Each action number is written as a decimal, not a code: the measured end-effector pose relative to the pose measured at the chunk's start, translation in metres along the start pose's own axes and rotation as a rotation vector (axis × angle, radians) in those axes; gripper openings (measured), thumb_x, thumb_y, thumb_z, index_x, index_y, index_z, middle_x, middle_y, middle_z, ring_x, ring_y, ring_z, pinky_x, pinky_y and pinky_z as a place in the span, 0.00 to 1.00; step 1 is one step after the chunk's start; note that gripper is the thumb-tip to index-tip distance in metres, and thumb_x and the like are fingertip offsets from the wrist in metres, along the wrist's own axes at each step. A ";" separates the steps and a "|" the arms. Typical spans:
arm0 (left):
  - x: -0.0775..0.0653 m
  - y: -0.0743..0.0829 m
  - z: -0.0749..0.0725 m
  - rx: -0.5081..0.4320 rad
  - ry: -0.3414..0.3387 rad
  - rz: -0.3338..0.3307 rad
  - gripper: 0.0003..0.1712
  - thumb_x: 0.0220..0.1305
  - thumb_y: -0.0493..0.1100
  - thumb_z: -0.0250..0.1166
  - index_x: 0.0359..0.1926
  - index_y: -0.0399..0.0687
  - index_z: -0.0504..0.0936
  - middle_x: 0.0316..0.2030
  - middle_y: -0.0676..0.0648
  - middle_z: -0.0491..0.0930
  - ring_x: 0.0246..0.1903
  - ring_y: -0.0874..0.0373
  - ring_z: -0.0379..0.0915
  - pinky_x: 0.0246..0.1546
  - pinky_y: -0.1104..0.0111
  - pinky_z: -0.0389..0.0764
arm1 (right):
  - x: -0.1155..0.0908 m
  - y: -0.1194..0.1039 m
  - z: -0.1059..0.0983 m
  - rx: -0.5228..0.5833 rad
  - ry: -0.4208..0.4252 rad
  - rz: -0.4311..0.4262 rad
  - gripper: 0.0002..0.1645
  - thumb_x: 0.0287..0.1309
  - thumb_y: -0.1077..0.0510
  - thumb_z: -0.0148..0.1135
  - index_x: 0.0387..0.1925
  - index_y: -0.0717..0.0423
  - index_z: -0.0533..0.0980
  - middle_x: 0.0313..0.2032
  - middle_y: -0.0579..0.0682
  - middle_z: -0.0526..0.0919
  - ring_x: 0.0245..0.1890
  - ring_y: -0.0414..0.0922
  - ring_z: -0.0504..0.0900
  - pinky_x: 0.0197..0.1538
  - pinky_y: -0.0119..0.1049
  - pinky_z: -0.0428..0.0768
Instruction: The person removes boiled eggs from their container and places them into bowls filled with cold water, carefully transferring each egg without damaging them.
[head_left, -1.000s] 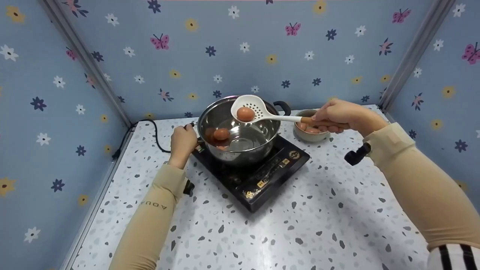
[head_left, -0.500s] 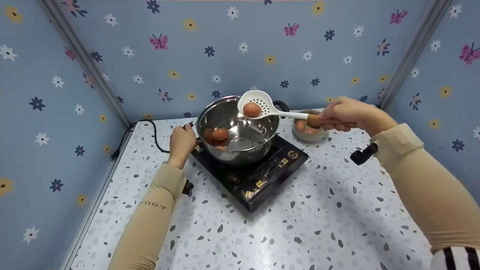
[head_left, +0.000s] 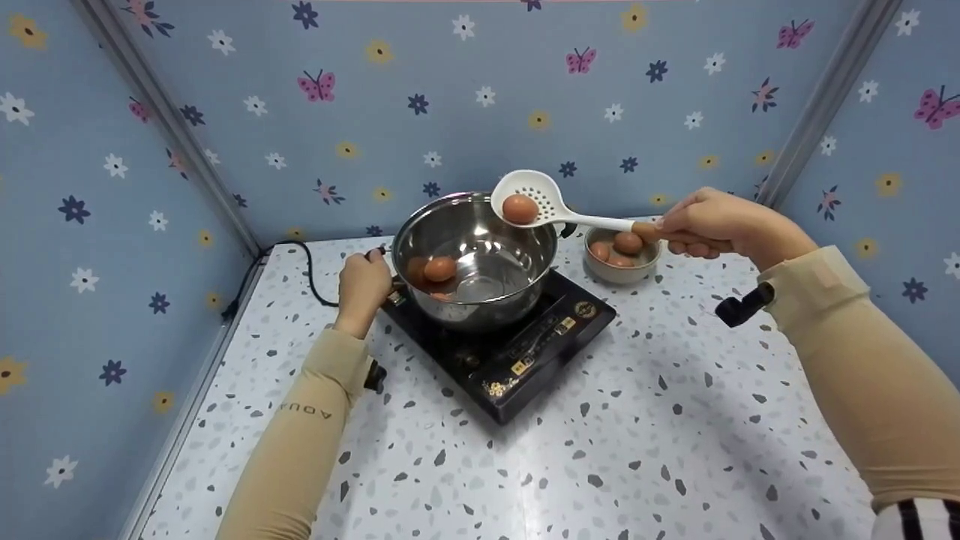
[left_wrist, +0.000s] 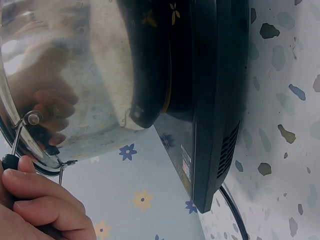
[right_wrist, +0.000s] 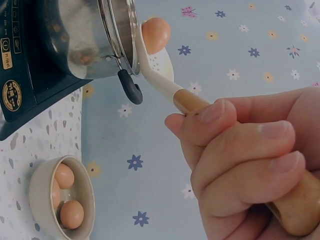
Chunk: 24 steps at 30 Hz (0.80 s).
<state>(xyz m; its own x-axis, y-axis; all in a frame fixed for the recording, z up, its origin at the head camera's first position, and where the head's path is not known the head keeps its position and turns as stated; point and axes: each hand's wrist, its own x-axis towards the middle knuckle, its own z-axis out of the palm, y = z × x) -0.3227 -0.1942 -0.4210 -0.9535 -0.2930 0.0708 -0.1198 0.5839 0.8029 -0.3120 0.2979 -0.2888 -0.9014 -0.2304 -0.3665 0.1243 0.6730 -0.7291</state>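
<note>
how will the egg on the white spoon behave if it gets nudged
The egg would probably roll, as it is rounded and sits loose in the shallow spoon. Its smooth surface may be slippery. It is likely fragile, and might crack if it fell against the metal pot close by.

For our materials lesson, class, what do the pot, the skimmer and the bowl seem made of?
Pot: polished metal, likely stainless steel, since it mirrors the left hand.
Skimmer: opaque white head suggests smooth plastic or silicone; brown, shiny handle suggests varnished wood.
Bowl: pale, smooth wall; possibly glazed ceramic.
</note>
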 end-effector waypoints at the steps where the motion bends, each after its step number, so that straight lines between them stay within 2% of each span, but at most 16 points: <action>1: 0.000 0.000 0.000 0.000 0.001 0.003 0.29 0.88 0.48 0.40 0.47 0.30 0.80 0.36 0.36 0.77 0.34 0.43 0.74 0.45 0.50 0.76 | -0.001 0.001 -0.001 0.000 0.002 0.000 0.17 0.83 0.51 0.55 0.52 0.57 0.85 0.23 0.44 0.79 0.17 0.37 0.68 0.25 0.32 0.69; 4: 0.000 -0.001 0.000 -0.007 0.001 0.007 0.27 0.88 0.48 0.40 0.44 0.33 0.79 0.31 0.41 0.74 0.30 0.47 0.71 0.40 0.54 0.74 | -0.003 0.003 -0.003 0.010 0.007 -0.001 0.20 0.83 0.50 0.56 0.56 0.61 0.84 0.23 0.44 0.80 0.17 0.36 0.68 0.24 0.31 0.69; 10: -0.001 -0.001 0.000 -0.006 0.005 0.014 0.28 0.88 0.48 0.40 0.45 0.31 0.80 0.32 0.41 0.74 0.30 0.48 0.71 0.37 0.57 0.72 | -0.003 0.010 -0.008 0.025 0.021 0.011 0.21 0.83 0.51 0.54 0.57 0.63 0.83 0.22 0.43 0.80 0.16 0.35 0.68 0.23 0.30 0.68; 13: -0.001 0.000 0.000 -0.008 0.000 0.011 0.29 0.88 0.48 0.39 0.47 0.30 0.80 0.33 0.40 0.75 0.31 0.47 0.72 0.38 0.56 0.73 | -0.004 0.014 -0.010 0.033 0.028 0.018 0.21 0.83 0.51 0.53 0.56 0.62 0.83 0.22 0.42 0.81 0.16 0.35 0.68 0.23 0.30 0.68; 18: 0.000 -0.001 0.000 -0.009 -0.012 -0.001 0.30 0.88 0.48 0.39 0.50 0.28 0.80 0.35 0.39 0.75 0.33 0.46 0.73 0.42 0.53 0.75 | -0.006 0.020 -0.014 0.049 0.036 0.033 0.23 0.84 0.50 0.52 0.59 0.62 0.82 0.24 0.43 0.81 0.17 0.36 0.69 0.24 0.30 0.69; 24: 0.000 0.000 -0.001 -0.010 -0.013 0.008 0.26 0.88 0.48 0.39 0.41 0.35 0.77 0.32 0.40 0.72 0.30 0.47 0.69 0.39 0.54 0.72 | -0.009 0.027 -0.020 0.077 0.042 0.043 0.22 0.84 0.50 0.52 0.59 0.61 0.82 0.25 0.43 0.81 0.18 0.36 0.69 0.25 0.30 0.70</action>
<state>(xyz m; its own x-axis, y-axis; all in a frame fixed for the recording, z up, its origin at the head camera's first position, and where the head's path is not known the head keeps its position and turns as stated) -0.3223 -0.1948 -0.4207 -0.9578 -0.2788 0.0694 -0.1099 0.5787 0.8081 -0.3088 0.3319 -0.2941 -0.9110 -0.1715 -0.3751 0.1937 0.6250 -0.7562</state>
